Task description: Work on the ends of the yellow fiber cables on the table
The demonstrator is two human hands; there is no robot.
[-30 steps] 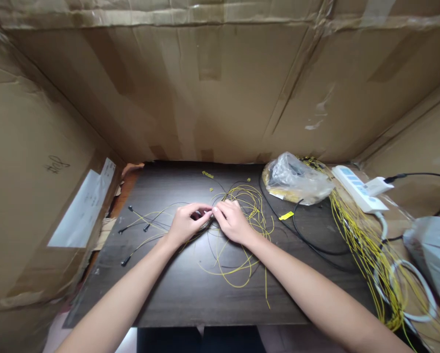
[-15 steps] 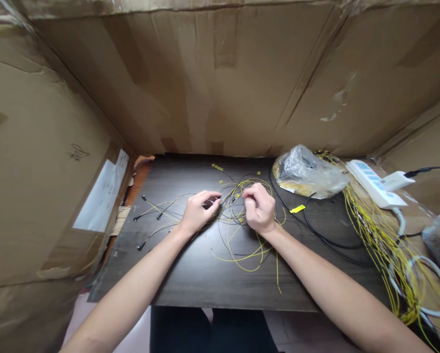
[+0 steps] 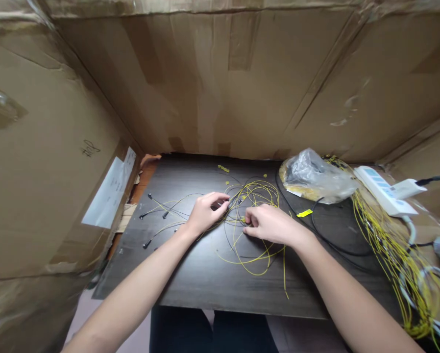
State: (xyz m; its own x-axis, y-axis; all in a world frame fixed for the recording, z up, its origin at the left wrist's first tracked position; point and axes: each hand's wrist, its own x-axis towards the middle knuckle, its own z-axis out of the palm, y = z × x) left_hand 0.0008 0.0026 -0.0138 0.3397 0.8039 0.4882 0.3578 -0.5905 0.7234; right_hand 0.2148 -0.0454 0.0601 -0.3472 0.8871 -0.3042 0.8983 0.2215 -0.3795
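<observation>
Thin yellow and black wires (image 3: 256, 272) lie in a loose tangle of loops on the dark table. My left hand (image 3: 207, 212) is closed at the left side of the tangle, its thumb and fingertips pinching some of the wires. Small black connectors (image 3: 145, 245) end the wires that fan out to the left. My right hand (image 3: 271, 224) is over the right part of the loops, fingers curled, with a gap between thumb and forefinger. A small yellow tag (image 3: 243, 220) is close to its fingertips. Another yellow tag (image 3: 244, 197) and a small dark piece (image 3: 239, 201) lie among the wires.
Several small yellow pieces (image 3: 223, 168) lie at the back. To the right are a clear plastic bag (image 3: 315, 174), a black cable (image 3: 337, 247) with a yellow label (image 3: 304, 213), a white power strip (image 3: 381, 189) and a yellow wire bundle (image 3: 385, 260). Cardboard walls (image 3: 205, 98) surround the table.
My right hand has turned from a fist to a flatter pose, lowered toward the wires, with thumb and forefinger parted. The left hand keeps its pinch. The view has shifted slightly.
</observation>
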